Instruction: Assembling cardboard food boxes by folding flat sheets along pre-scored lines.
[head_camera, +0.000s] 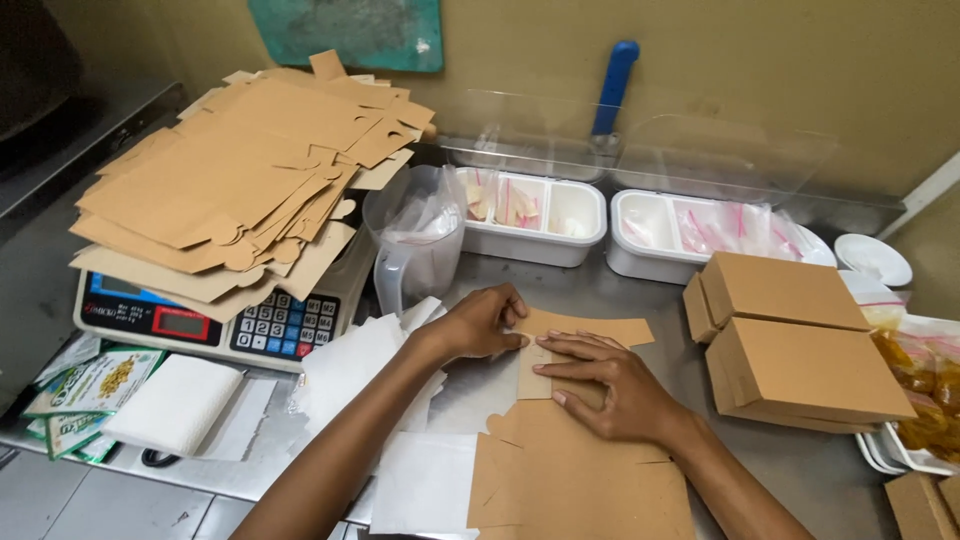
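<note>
A view from above onto a brushed-metal surface (590, 290), dull grey and scuffed. At the far left lie green printed sachets (85, 390) beside a folded white cloth (175, 405). Behind them sits a digital scale (215, 320) with a keypad, loaded with a loose, fanned stack of flat box blanks (230, 180) — matte brown card with rounded tabs. Just right of the scale stands a clear plastic measuring jug (415, 240) stuffed with thin plastic bags, and sheets of white paper (350, 365) spread out below it.

In the middle, the left hand (480, 322) is curled, fingertips pinching the edge of a flat brown cardboard blank (570, 440) that lies on the surface directly in front of the person. The right hand (610, 385) lies flat on the same blank, fingers spread and pressing a folded flap down; the two hands nearly touch.

Behind them, against the wall, are two white rectangular plastic tubs (575, 235) holding small clear bags with pink strips, and a blue handle (613, 85) leans upright on the wall. To the right rest two closed brown cardboard boxes (800, 355) — smooth, sharp-cornered, one stacked partly on the other. At the far right edge are a small white bowl (875, 258) and clear bags of yellow-orange food (925, 385) in a white tray.
</note>
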